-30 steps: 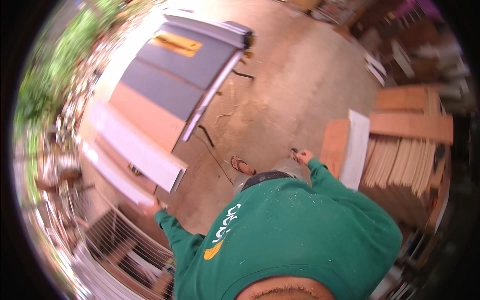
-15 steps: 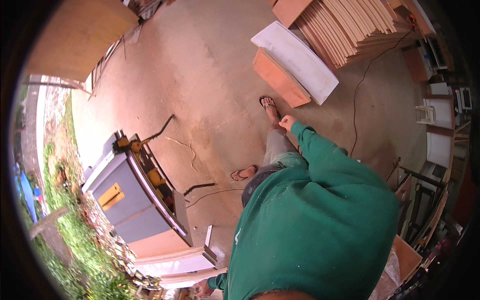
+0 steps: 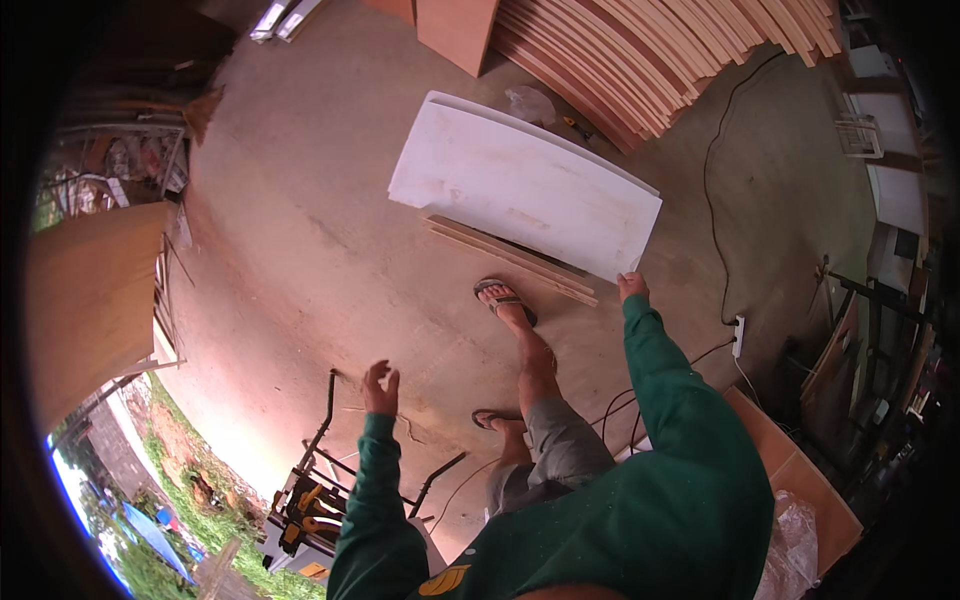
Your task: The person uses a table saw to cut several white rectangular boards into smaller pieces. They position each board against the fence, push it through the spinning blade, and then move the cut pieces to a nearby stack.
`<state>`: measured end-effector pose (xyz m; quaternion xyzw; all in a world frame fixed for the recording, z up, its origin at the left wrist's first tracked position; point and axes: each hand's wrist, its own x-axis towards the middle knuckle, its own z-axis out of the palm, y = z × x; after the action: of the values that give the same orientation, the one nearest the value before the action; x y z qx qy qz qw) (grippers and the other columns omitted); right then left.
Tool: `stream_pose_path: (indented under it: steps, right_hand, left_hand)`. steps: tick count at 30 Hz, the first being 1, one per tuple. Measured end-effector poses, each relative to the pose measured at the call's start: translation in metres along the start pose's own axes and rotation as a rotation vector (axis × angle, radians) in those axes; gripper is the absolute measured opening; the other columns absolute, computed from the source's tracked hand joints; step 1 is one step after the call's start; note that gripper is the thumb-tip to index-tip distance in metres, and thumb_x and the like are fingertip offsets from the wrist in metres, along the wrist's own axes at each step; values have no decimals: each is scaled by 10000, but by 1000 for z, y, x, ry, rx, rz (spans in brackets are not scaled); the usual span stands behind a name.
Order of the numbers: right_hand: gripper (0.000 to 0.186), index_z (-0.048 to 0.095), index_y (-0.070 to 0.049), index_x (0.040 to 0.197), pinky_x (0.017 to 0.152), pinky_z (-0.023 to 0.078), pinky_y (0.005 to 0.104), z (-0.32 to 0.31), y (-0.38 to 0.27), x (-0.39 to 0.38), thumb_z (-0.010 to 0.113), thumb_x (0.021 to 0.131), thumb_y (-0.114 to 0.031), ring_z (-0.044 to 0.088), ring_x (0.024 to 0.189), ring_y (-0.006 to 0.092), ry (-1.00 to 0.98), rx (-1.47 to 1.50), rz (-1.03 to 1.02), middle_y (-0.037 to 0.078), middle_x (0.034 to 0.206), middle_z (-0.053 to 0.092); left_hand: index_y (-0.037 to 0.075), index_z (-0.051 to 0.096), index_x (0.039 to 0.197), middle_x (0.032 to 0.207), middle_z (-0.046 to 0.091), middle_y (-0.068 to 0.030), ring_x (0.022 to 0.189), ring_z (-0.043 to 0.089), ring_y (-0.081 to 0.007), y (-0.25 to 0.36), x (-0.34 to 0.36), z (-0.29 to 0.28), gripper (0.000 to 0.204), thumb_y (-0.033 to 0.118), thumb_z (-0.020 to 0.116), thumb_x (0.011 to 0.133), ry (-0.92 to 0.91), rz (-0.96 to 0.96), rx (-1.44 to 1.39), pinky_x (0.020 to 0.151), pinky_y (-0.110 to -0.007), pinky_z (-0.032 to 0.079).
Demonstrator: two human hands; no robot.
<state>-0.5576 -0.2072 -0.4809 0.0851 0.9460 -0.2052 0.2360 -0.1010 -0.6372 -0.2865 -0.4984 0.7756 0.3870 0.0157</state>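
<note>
A long white panel (image 3: 530,190) slants across the floor ahead of me, with another pale sheet edge showing behind it. My right hand (image 3: 632,287) pinches its near right corner between thumb and fingers. Just on the near side of the panel, thin brown boards (image 3: 510,258) stand on edge, close to my forward foot. My left hand (image 3: 380,388) hangs in the air to the left of my legs, fingers curled but apart, with nothing in it.
A big stack of brown boards (image 3: 610,60) stands at the far right, with a clear plastic bag (image 3: 530,105) beside it. A black cord runs to a white power strip (image 3: 739,337) at right. The table saw (image 3: 310,520) is at lower left. Brown panels (image 3: 790,460) lean at lower right.
My body has turned left and moved nearer the panels. My right hand has reached the white panel's corner, and the brown boards have tipped more upright. My left hand has come forward off the table-saw side.
</note>
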Motion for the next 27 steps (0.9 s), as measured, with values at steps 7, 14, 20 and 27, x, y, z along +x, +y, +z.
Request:
stream_pose_path:
  steps: [7,14,20,27]
  right_hand:
    - [787,459,15,1437,1053,470,489,2,-13,90,626,930,-562,514,1279,424,104,-77,367,244,1439,467]
    - [949,507,62,1410,1110,410,467,22,35,118,430,928,-751,499,1334,416,-271,247,401,314,1424,518]
    - [891,577,49,1348,1085,417,452,37,59,122,393,958,-730,556,1273,411,-161,231,374,275,1340,607]
    - [913,636,56,1241,1057,427,482,-60,6,118,318,960,-753,579,1219,436,-34,193,311,312,1280,619]
  left_hand:
    - [82,663,1260,1146,715,-201,1071,681,-342,39,401,99,444,360,689,915,-172,10,136,933,-451,521]
    - [-8,599,1321,1309,623,-256,1221,579,-414,41,500,179,713,528,697,862,-123,108,388,1037,-508,442]
    - [-26,625,1232,1160,692,-246,1125,630,-414,45,506,162,739,605,676,850,-221,92,401,1002,-457,459]
    - [-32,677,1088,1114,701,-231,1134,640,-386,108,523,139,811,731,628,820,-217,6,403,980,-441,466]
